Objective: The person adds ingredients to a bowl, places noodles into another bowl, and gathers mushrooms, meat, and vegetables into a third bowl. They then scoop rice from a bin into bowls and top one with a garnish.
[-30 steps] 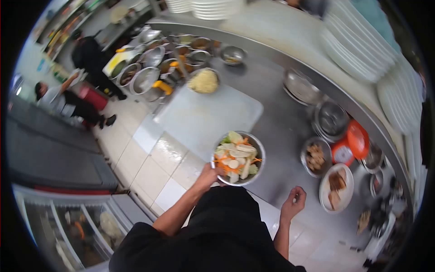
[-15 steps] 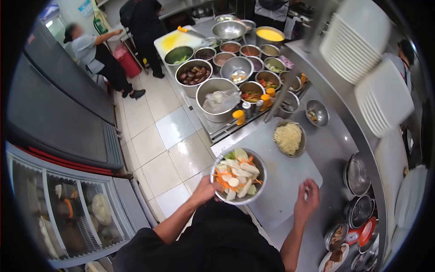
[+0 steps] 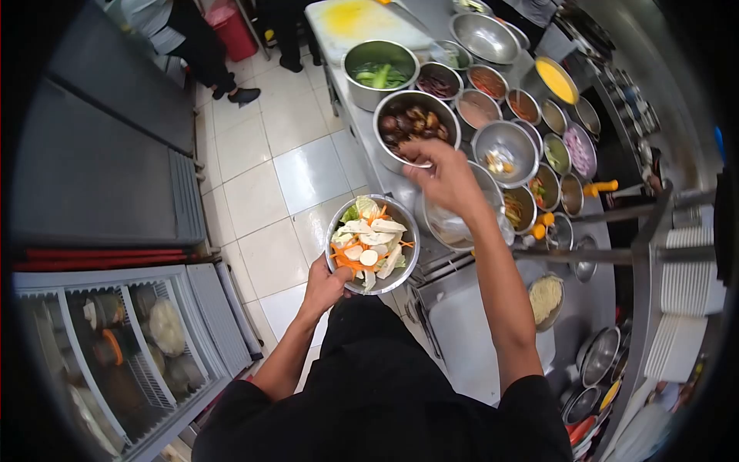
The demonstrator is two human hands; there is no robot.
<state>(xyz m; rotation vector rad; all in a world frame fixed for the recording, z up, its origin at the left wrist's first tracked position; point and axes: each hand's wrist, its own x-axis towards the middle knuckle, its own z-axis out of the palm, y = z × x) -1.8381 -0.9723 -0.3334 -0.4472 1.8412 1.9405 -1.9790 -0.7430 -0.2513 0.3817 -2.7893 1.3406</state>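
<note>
My left hand grips the rim of a metal bowl from its lower left. Inside it lie sliced white pieces, shredded carrot and leafy cabbage. My right hand reaches over the near rim of a steel pot of dark brown mushrooms. Its fingers are apart and point down at the mushrooms, with nothing visible in them. Below that wrist, a large pot with a clear plastic bag is partly hidden by my forearm.
A pot of green vegetables and several ingredient containers crowd the counter. A bowl of noodles sits right of a white cutting board. An open-topped fridge stands at left. Two people's legs show near a red bin.
My right hand has gone from above the cutting board up to the mushroom pot. My left hand has brought the bowl left and upward in view. The camera has turned towards the pots.
</note>
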